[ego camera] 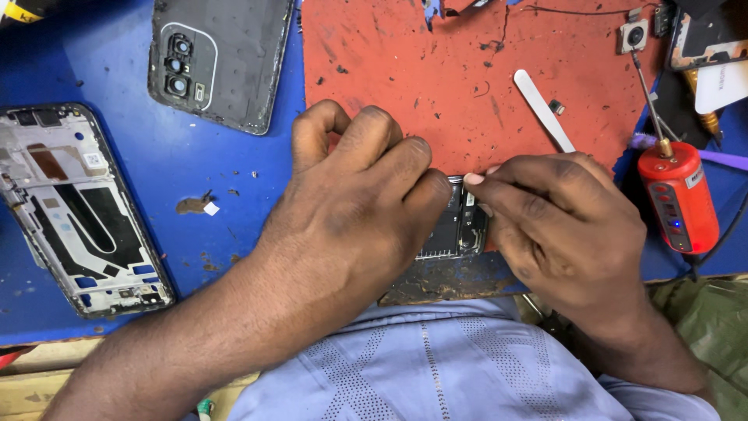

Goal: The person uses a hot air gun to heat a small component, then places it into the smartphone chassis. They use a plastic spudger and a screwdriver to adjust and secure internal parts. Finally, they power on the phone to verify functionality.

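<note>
The blue-topped desk (179, 168) carries a worn red rectangular work mat (436, 86) toward its far edge. At the left edge lies a stripped grey phone frame (74, 210) with its inner face up; toward the far left corner rests a dark grey phone back cover (222, 58) with a camera cluster. At the near edge, where mat meets blue, the left hand (351, 210) curls over an opened black phone body (456, 230), fingers bent and pressing it down. The right hand (561, 226) pinches thumb and forefinger together at the phone's top corner; what they grip cannot be told. Near the right edge lies a red cylindrical powered screwdriver (678, 195), and on the mat a flat white plastic pry tool (541, 109)
</note>
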